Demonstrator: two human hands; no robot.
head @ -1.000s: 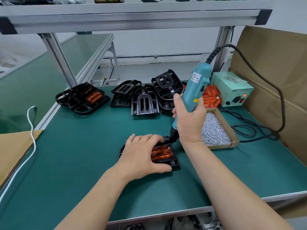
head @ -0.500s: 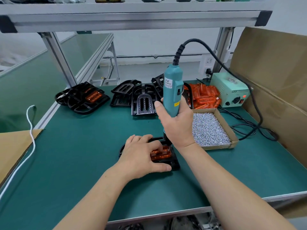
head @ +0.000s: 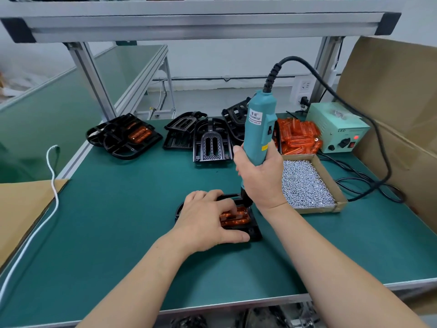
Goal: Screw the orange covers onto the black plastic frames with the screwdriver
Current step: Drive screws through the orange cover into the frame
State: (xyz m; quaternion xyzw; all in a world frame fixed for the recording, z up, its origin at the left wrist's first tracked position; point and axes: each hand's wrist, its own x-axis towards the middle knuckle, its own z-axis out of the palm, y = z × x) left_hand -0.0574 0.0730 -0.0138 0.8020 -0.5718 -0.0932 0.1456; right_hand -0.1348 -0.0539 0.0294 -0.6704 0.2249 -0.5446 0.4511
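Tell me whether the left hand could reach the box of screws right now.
Probably not directly: the right hand, gripping the screwdriver, stands between the box of screws and the left hand, which holds the black frame.

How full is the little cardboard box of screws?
Nearly full. Silver screws cover the whole bottom of the cardboard box in a heap, reaching close to the top of its walls.
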